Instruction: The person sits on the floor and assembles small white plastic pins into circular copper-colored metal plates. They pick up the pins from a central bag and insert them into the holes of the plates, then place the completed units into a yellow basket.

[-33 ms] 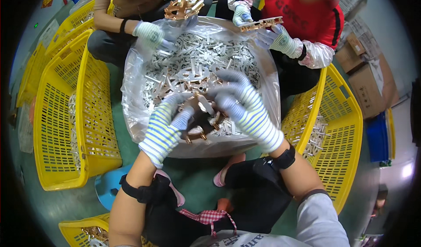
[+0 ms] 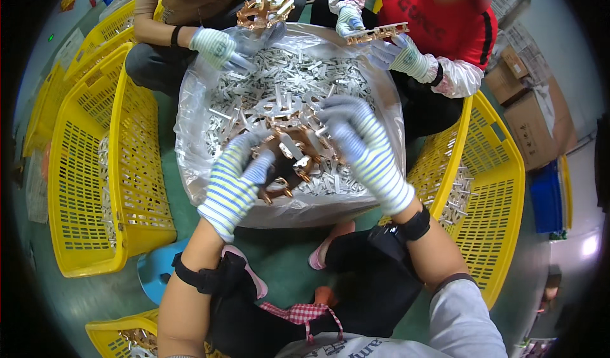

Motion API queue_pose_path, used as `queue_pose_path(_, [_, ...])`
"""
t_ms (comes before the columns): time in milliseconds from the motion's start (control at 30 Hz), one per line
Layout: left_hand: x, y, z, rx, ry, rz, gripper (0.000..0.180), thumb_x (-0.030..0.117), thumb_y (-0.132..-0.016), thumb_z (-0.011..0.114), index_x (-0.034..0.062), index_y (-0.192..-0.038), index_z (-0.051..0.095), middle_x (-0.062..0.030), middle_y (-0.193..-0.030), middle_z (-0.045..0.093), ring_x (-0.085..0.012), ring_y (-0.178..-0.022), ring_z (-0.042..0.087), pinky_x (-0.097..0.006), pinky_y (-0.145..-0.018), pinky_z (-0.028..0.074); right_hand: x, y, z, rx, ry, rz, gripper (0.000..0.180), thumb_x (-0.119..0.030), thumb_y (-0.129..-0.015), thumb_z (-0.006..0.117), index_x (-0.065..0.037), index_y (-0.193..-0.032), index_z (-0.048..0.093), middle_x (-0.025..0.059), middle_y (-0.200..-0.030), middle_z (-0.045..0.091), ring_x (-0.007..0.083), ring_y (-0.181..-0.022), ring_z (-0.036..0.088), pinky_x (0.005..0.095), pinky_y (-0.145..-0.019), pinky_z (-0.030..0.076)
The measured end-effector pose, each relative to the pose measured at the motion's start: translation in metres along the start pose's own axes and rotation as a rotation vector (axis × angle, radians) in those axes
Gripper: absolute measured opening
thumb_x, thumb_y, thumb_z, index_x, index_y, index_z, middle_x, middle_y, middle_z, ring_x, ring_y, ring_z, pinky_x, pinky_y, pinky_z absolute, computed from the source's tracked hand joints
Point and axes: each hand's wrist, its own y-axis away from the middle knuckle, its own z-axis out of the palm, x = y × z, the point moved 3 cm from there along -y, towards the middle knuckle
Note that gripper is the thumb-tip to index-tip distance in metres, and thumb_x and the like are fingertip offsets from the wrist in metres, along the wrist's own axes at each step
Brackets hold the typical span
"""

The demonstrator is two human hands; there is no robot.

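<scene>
Head view: we count one copper-coloured ring frame [image 2: 306,162] above the plastic-lined bin [image 2: 190,129], our gloved left hand [image 2: 232,180] gripping its left side. Our gloved right hand [image 2: 368,158] is just beside it, fingers curved; grip undetermined. Opposite, two co-workers hold two similar frames [image 2: 378,34]. Silver strips [image 2: 292,72]: too many to count.

The left forearm [image 2: 187,294] and right forearm [image 2: 438,256] reach from the near side of the bag [image 2: 189,126], angling inward. Over its near left part, the gloved left hand [image 2: 232,179] is curled, fingers [image 2: 243,145] and thumb in a grip. Over its right part, the gloved right hand [image 2: 361,143] arches, half bent, thumb apart.
</scene>
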Motion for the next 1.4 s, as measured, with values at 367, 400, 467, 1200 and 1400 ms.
queue_pose_path(367, [-0.001, -0.011, -0.018, 0.109, 0.171, 0.036, 0.036, 0.015, -0.09, 0.065, -0.0009, -0.121, 0.056, -0.0042, -0.096, 0.061, -0.006, -0.076, 0.055, -0.021, -0.067, 0.049, 0.133, 0.076, 0.025, -1.192, 0.853, 0.514, 0.036, -0.03, -0.085, 0.056, -0.008, -0.11, 0.069, 0.0185, -0.112, 0.067, 0.035, -0.103, 0.064, 0.0427, -0.09, 0.05])
queue_pose_path(400, [-0.001, -0.012, -0.017, 0.104, 0.19, 0.051, 0.036, 0.015, -0.089, 0.066, -0.001, -0.12, 0.056, -0.0049, -0.096, 0.061, -0.0064, -0.077, 0.055, -0.021, -0.067, 0.049, 0.137, 0.077, 0.024, -1.184, 0.863, 0.516, 0.035, -0.03, -0.084, 0.057, -0.008, -0.109, 0.069, 0.0189, -0.109, 0.067, 0.0356, -0.101, 0.064, 0.0428, -0.089, 0.05])
queue_pose_path(467, [0.0, -0.01, -0.016, 0.121, 0.175, 0.07, 0.035, 0.017, -0.089, 0.067, -0.001, -0.118, 0.057, -0.0038, -0.092, 0.06, -0.0065, -0.073, 0.054, -0.021, -0.064, 0.048, 0.137, 0.076, 0.032, -1.175, 0.872, 0.512, 0.033, -0.029, -0.084, 0.06, -0.009, -0.107, 0.07, 0.0196, -0.103, 0.068, 0.0367, -0.097, 0.065, 0.0431, -0.087, 0.05])
queue_pose_path(1200, [-0.006, -0.003, 0.015, -0.182, 0.222, -0.104, 0.037, 0.013, -0.093, 0.06, -0.0026, -0.125, 0.052, -0.0053, -0.087, 0.059, -0.0102, -0.075, 0.058, -0.024, -0.069, 0.052, -0.009, 0.007, 0.006, -0.209, 0.076, -0.018, 0.026, -0.007, -0.089, 0.059, -0.001, -0.114, 0.061, 0.0143, -0.098, 0.067, 0.0264, -0.086, 0.066, 0.0355, -0.078, 0.05])
queue_pose_path(1400, [-0.009, -0.005, 0.017, -0.177, 0.22, -0.025, 0.038, 0.012, -0.091, 0.063, -0.0025, -0.124, 0.055, -0.0103, -0.105, 0.063, -0.0135, -0.091, 0.062, -0.027, -0.082, 0.053, -0.025, 0.001, 0.013, -0.238, 0.276, -0.27, 0.016, -0.018, -0.078, 0.07, -0.009, -0.09, 0.068, 0.0127, -0.102, 0.062, 0.0314, -0.097, 0.058, 0.0428, -0.088, 0.041])
